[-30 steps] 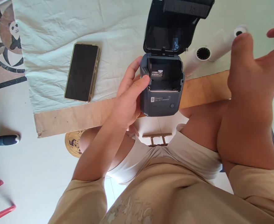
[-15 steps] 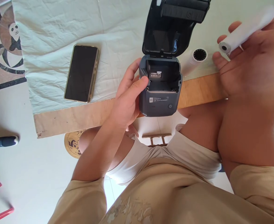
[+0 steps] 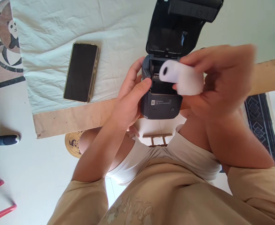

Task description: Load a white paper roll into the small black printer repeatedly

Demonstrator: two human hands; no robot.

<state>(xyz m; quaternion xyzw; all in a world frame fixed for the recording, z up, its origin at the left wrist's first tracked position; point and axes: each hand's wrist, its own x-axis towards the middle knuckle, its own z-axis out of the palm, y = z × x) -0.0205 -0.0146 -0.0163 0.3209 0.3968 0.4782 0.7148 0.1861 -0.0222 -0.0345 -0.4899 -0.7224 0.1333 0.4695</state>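
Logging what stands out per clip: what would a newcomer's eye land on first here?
The white paper roll in the right hand, held just above the open bay of the dark grey printer at centre. The left hand grips the printer's side, its lid flipped up. A black phone lies on the white cloth, left.

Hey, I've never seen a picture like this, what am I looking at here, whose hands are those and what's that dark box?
The view comes from a camera worn on a person's head, looking down at their own hands and lap. The left hand grips the side of a small dark printer whose lid stands open. The right hand holds a white paper roll just above the open compartment. Nearby, a phone with a dark screen lies on a pale cloth spread over a wooden board.
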